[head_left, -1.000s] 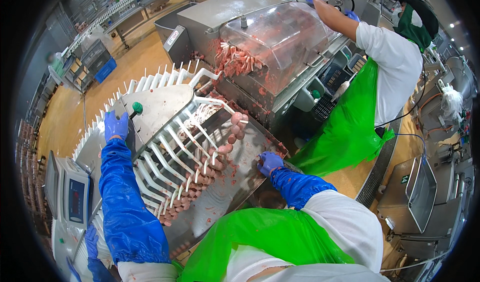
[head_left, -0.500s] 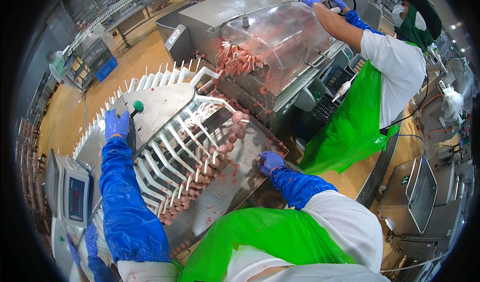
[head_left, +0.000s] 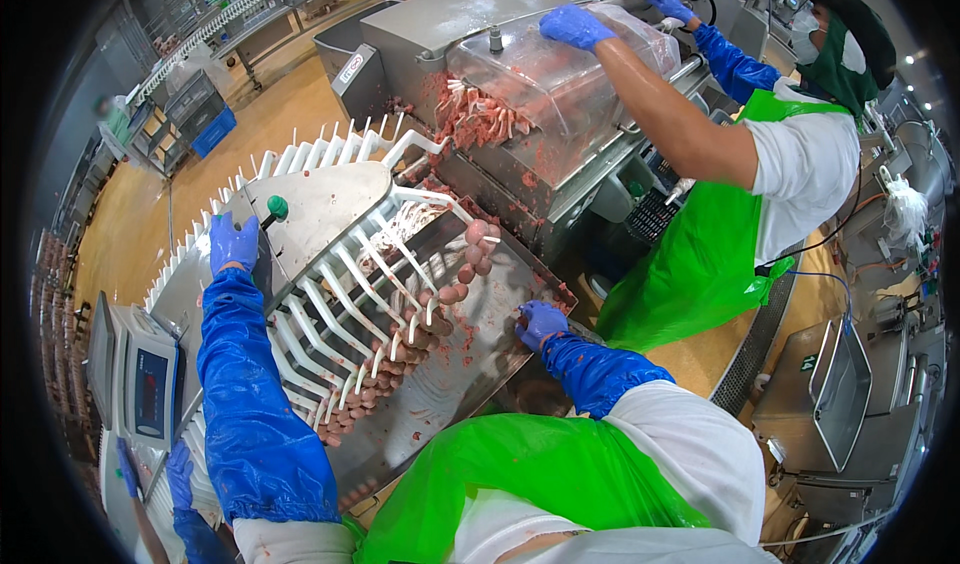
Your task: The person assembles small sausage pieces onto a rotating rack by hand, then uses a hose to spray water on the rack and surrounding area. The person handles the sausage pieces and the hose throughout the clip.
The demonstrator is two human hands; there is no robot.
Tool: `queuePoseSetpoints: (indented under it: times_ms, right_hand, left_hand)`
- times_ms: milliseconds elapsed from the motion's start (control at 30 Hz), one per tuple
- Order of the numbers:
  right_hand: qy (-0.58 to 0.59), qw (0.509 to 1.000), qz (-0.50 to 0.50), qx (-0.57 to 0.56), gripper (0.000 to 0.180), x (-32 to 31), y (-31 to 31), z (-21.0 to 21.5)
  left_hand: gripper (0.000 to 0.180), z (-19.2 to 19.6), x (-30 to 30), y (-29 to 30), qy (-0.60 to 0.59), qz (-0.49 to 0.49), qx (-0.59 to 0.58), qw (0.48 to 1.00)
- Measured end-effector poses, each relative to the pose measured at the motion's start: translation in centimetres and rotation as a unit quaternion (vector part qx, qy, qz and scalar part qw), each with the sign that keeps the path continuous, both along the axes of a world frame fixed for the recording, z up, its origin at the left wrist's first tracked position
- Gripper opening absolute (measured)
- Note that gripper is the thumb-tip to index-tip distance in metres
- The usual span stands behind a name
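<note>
My left hand (head_left: 234,244), in a blue glove, lies with fingers spread on the steel cover of a hook conveyor (head_left: 330,196), near a green-topped knob (head_left: 277,207). White hooks (head_left: 345,289) run along the conveyor's side. From them hang pink linked sausages (head_left: 385,374), above a steel tray (head_left: 500,349) smeared with bits of meat. At the tray's right edge is my right hand (head_left: 542,322), also gloved in blue, its fingers curled over the rim. Its fingertips are partly hidden.
Ahead stands a steel machine with a clear cover (head_left: 560,94), red meat clinging inside. A co-worker in a green apron (head_left: 690,234) holds both hands on it. A scale (head_left: 150,389) stands at left; below it another person's gloved hands (head_left: 180,474) show. A steel cart (head_left: 815,394) is at right.
The co-worker's nearer hand has moved left along the clear cover, and clear plastic now shows by it. At lower left the other person's hands have shifted slightly. My hands have stayed put.
</note>
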State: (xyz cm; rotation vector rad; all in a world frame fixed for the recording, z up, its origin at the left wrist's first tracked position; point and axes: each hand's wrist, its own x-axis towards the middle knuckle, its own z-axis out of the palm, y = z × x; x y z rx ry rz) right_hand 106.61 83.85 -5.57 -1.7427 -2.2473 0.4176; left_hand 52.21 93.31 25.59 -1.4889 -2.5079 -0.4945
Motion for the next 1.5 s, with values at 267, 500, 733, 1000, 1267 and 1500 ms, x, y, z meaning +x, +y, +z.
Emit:
queuePoseSetpoints:
  times_ms: [267, 500, 733, 1000, 1267, 1500]
  right_hand:
    - [-0.030, 0.996, -0.005, -0.080, 0.042, 0.1, 0.3, 0.4]
    - [-0.015, 0.999, -0.003, -0.050, 0.039, 0.0, 0.2, 0.2]
    - [-0.030, 0.999, 0.008, -0.018, 0.029, -0.4, 0.0, 1.7]
    - [-0.045, 0.993, 0.004, -0.111, 0.039, -0.3, 0.5, 1.4]
    - [-0.058, 0.988, 0.010, -0.143, 0.038, -0.7, 0.5, 2.4]
    - [-0.021, 0.992, 0.002, -0.125, 0.037, -0.5, 0.4, 1.8]
  left_hand:
    - [0.071, 0.5, 0.7, 0.0, -0.016, 0.006, -0.018, 1.000]
    - [0.070, 0.3, 0.0, 0.0, -0.021, 0.011, -0.018, 1.000]
    - [0.070, 0.4, 0.2, -0.2, -0.023, 0.010, -0.020, 0.999]
    - [0.070, 0.8, 0.8, -0.3, -0.024, 0.013, -0.024, 0.999]
    - [0.072, 0.9, 0.9, -0.4, -0.030, 0.033, -0.035, 0.998]
    - [0.070, 0.9, 1.1, -0.3, -0.029, 0.026, -0.019, 0.999]
